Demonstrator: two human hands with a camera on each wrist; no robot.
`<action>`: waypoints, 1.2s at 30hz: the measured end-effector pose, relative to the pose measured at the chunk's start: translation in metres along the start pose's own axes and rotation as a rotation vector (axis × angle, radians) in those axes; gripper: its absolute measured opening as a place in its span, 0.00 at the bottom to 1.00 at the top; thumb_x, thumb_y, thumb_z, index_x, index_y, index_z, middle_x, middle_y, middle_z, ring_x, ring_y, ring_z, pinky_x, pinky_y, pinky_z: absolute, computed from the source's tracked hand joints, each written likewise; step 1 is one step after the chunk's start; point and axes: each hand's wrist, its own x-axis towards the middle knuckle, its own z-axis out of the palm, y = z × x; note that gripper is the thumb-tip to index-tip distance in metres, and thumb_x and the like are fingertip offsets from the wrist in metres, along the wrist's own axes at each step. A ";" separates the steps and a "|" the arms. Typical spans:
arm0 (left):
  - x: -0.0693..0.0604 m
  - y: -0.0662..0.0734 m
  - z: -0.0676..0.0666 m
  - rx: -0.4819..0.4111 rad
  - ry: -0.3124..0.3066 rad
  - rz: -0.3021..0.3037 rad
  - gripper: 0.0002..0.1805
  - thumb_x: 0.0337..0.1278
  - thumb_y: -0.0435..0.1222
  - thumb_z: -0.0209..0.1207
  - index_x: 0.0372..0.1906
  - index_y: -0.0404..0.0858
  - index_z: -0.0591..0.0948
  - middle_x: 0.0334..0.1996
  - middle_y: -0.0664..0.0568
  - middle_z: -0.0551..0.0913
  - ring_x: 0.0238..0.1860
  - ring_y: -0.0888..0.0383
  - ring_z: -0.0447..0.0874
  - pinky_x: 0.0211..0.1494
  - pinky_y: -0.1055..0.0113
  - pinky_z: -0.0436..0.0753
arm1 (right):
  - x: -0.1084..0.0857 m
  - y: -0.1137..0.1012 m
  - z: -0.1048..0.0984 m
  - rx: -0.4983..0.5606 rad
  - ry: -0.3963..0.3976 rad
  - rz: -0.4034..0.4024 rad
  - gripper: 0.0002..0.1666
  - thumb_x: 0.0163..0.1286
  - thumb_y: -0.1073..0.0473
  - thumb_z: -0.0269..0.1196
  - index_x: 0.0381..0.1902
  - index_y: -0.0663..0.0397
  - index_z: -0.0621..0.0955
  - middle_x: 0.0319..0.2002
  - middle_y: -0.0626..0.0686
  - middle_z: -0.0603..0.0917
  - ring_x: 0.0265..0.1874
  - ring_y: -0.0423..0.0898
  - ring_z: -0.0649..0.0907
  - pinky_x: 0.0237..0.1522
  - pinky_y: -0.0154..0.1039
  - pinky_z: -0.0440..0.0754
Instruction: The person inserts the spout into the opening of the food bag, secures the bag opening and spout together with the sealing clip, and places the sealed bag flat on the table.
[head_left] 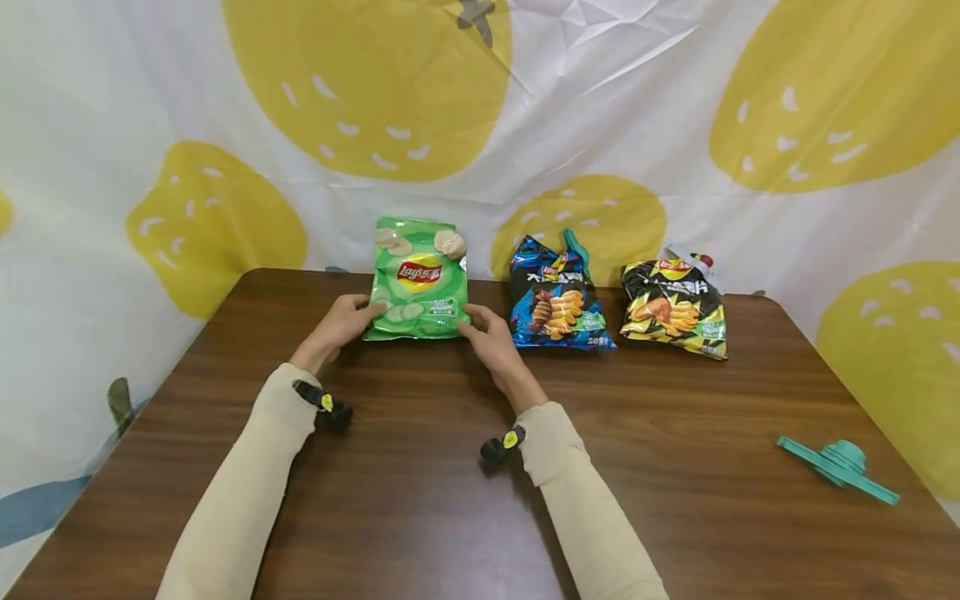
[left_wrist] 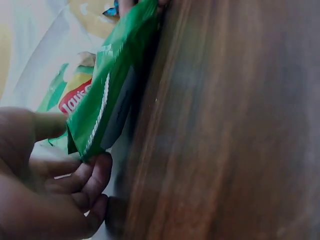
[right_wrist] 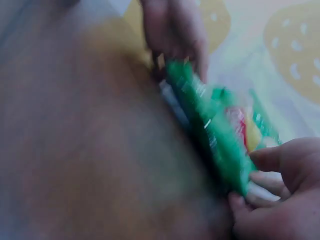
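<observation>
A green Lay's chip bag [head_left: 420,287] leans upright near the table's back edge, its printed front facing me. My left hand [head_left: 342,325] pinches its lower left corner. In the left wrist view the thumb lies on the front of the bag [left_wrist: 117,85], with the fingers at its back and underside. The lower right corner is pinched by my right hand [head_left: 492,340]. The right wrist view is blurred, but the thumb and fingers [right_wrist: 267,160] can be seen on either side of the bag's edge.
Right of the green bag stand a blue-black chip bag [head_left: 558,300] with a teal clip [head_left: 576,250] at its top, and a black-yellow chip bag [head_left: 675,308] with a whitish piece [head_left: 701,262] at its top. A teal clip-like item [head_left: 842,463] lies on the wooden table [head_left: 675,467]. Behind hangs a lemon-print cloth [head_left: 585,108].
</observation>
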 end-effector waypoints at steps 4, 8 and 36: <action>0.000 -0.002 -0.005 0.012 -0.044 0.015 0.25 0.75 0.41 0.50 0.67 0.28 0.71 0.56 0.37 0.77 0.49 0.52 0.73 0.51 0.63 0.72 | -0.001 0.006 0.002 0.060 0.067 -0.075 0.20 0.69 0.69 0.60 0.59 0.63 0.80 0.56 0.63 0.80 0.56 0.54 0.77 0.56 0.45 0.75; 0.000 -0.005 -0.005 -0.006 -0.056 0.003 0.27 0.75 0.41 0.51 0.70 0.31 0.69 0.62 0.38 0.74 0.56 0.50 0.71 0.57 0.61 0.71 | -0.002 0.006 0.003 0.069 0.087 -0.064 0.18 0.69 0.69 0.61 0.56 0.63 0.81 0.54 0.62 0.82 0.54 0.53 0.78 0.52 0.43 0.75; -0.047 0.076 0.046 -0.053 -0.005 0.361 0.29 0.66 0.25 0.54 0.71 0.29 0.65 0.59 0.32 0.78 0.53 0.42 0.82 0.47 0.60 0.82 | -0.089 -0.065 -0.079 -0.379 -0.061 -0.205 0.35 0.74 0.50 0.60 0.75 0.46 0.62 0.75 0.53 0.62 0.73 0.55 0.62 0.68 0.58 0.63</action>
